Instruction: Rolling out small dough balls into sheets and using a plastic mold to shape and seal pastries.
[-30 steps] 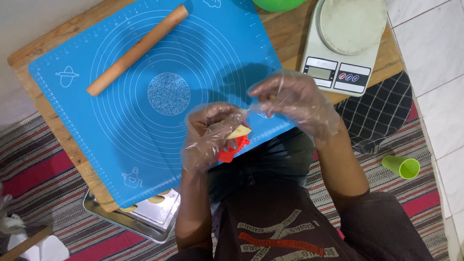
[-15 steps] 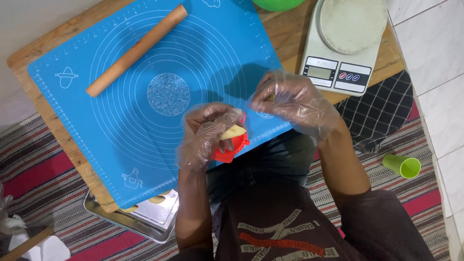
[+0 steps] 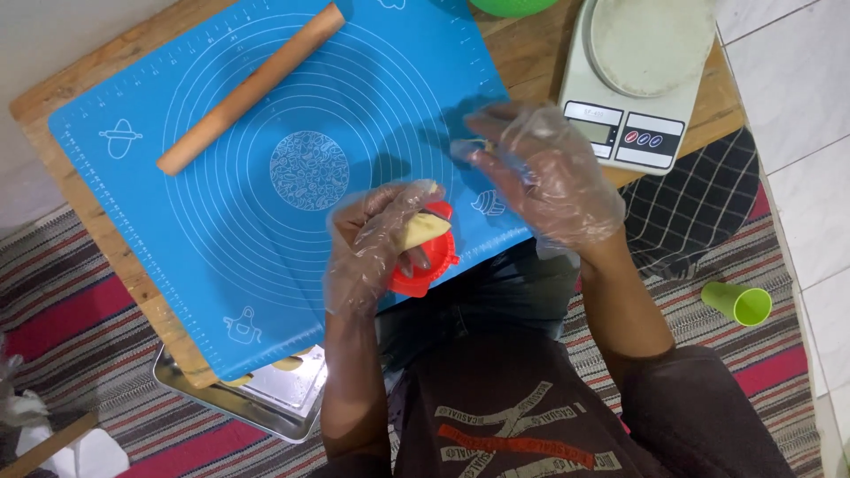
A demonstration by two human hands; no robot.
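We grip the red dumpling press (image 3: 425, 270) with dough (image 3: 427, 229) in our left hand (image 3: 376, 248), right hand (image 3: 540, 177) open above the blue mat (image 3: 266, 221).

Left hand (image 3: 376, 243), in a clear plastic glove, grips a red dumpling press (image 3: 429, 265) with pale dough (image 3: 425, 228) in it, at the near edge of the blue mat (image 3: 266, 239). Right hand (image 3: 540, 173), gloved, open over the mat's right edge. Rolling pin (image 3: 251, 88) far-left, scale (image 3: 642, 75) at the table's far-right corner.
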